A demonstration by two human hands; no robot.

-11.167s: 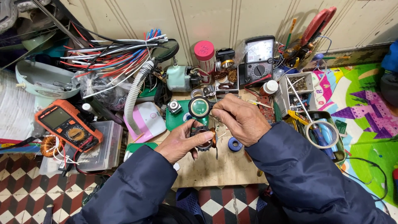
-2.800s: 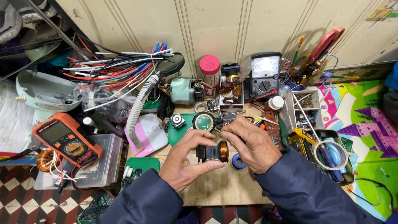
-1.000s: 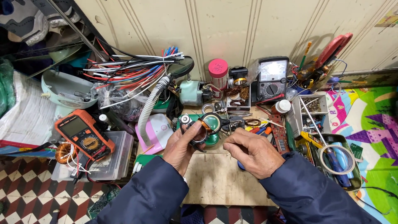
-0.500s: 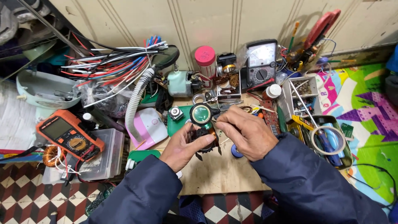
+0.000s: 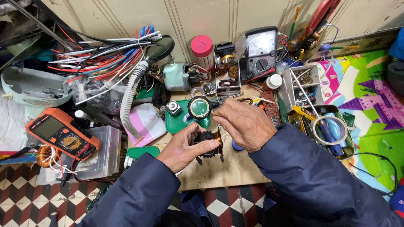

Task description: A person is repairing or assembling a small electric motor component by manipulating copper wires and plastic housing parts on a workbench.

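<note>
Head view: coil (image 5: 210, 141) lower now, off green lens (image 5: 199, 108).

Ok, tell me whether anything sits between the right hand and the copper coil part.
Nothing visible does. The left hand holds the small black coil part over the wooden board, and the right hand is right beside it, fingers at its copper winding.
</note>
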